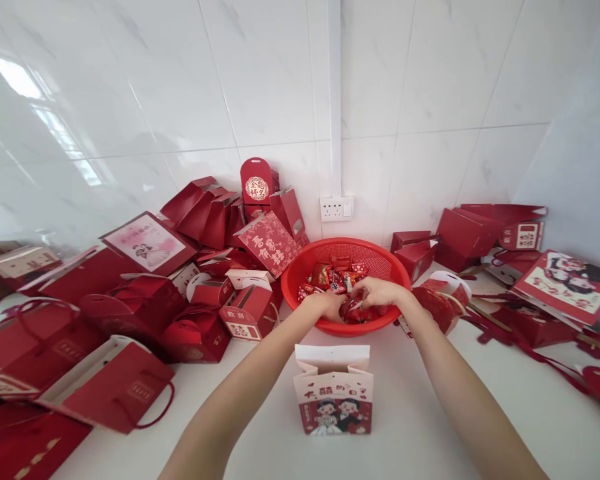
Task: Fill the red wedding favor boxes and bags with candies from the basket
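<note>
A red plastic basket with a perforated wall holds a heap of red-wrapped sweets. Both of my hands reach down into it. At the near left of the heap is my left hand; its fingertips are hidden among the wrappers. My right hand is beside it, with fingers bent and drawn together over the sweets; what lies between them is too small to name. A white and red paper gift box with a cartoon couple stands upright, open at the top, between my forearms, touched by neither hand.
Many red gift boxes crowd the left side of the white table. More boxes and a flat printed card box lie at the right, with ribbons. Behind the basket is a tiled wall with a socket.
</note>
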The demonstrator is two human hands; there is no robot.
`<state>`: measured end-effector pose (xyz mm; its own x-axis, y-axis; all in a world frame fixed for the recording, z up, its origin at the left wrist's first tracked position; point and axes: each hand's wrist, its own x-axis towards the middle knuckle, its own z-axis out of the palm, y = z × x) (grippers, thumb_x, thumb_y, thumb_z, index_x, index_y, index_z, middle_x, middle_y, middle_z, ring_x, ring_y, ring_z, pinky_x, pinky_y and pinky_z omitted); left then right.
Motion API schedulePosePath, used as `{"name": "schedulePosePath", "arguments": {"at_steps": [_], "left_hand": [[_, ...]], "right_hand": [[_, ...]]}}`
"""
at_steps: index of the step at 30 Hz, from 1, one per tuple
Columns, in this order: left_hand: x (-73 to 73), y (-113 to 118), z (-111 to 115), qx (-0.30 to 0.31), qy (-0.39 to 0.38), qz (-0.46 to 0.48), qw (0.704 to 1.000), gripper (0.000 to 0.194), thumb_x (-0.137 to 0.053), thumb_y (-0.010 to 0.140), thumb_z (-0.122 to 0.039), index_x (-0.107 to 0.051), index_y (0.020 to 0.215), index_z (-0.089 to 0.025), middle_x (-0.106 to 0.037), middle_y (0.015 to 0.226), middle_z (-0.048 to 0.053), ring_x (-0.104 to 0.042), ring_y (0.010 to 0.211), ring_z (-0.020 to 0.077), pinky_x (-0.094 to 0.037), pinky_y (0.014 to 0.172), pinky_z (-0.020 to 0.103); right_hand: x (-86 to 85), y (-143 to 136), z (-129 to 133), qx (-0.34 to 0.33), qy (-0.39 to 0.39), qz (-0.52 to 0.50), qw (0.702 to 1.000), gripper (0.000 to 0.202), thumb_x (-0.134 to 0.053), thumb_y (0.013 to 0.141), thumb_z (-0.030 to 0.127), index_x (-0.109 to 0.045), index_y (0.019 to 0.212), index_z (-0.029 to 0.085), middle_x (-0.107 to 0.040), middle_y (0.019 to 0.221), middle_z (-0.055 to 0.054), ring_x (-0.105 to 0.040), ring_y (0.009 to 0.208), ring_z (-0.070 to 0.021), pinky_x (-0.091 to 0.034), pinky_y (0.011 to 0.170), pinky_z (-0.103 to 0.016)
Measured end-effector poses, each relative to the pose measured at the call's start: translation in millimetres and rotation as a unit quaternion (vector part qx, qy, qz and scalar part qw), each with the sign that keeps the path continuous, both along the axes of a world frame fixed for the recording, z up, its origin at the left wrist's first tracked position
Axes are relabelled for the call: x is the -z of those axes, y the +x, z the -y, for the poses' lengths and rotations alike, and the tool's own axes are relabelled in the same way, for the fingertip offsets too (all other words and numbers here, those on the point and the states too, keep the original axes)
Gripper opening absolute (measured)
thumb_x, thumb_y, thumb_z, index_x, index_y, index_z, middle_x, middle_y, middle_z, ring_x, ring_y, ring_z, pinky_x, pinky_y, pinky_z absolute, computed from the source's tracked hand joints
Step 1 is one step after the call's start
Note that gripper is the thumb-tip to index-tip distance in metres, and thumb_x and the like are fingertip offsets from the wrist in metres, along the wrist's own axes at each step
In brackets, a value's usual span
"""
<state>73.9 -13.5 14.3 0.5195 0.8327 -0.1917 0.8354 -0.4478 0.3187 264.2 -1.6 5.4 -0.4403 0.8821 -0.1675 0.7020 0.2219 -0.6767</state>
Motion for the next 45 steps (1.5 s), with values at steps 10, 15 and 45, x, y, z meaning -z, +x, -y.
{"name": "schedulePosePath", "arguments": {"at_steps": [10,15,45], "left_hand": [[-5.2,-6.4,4.3,-0.102,0.0,0.149,0.984,0.012,-0.07,0.067,-0.013,-0.068,0.078,-0.018,-0.075,0.082,0.007,-0.073,0.091,0.0307,-0.055,0.081,0.034],[-9.1,-4.2,3.7,-0.173,-0.052,0.305,0.935,0.011,-0.064,0.085,-0.023,-0.065,0.092,-0.015,-0.072,0.073,0.004,-0.073,0.064,0.0215,-0.06,0.062,0.031],[5.6,-18.6,-9.2,-0.198,0.095,0.27,0.938,0.058,-0.049,0.073,-0.002,-0.072,0.125,-0.017,-0.075,0.124,0.007,-0.07,0.113,0.0234,-0.053,0.099,0.029]], "right_hand": [[0.5,5.9,-0.1,0.069,-0.05,-0.286,0.955,0.027,-0.07,0.062,0.005,-0.076,0.084,0.019,-0.076,0.074,-0.001,-0.071,0.078,-0.0182,-0.056,0.074,-0.028],[-0.8,8.2,-3.4,0.13,-0.061,-0.41,0.901,0.019,-0.07,0.072,0.012,-0.074,0.089,0.021,-0.078,0.087,-0.006,-0.074,0.081,-0.0213,-0.06,0.071,-0.032],[-10.3,7.2,1.7,0.197,-0.045,-0.609,0.767,0.024,-0.086,0.062,0.026,-0.074,0.082,0.021,-0.078,0.075,-0.002,-0.073,0.068,-0.021,-0.059,0.066,-0.033]]}}
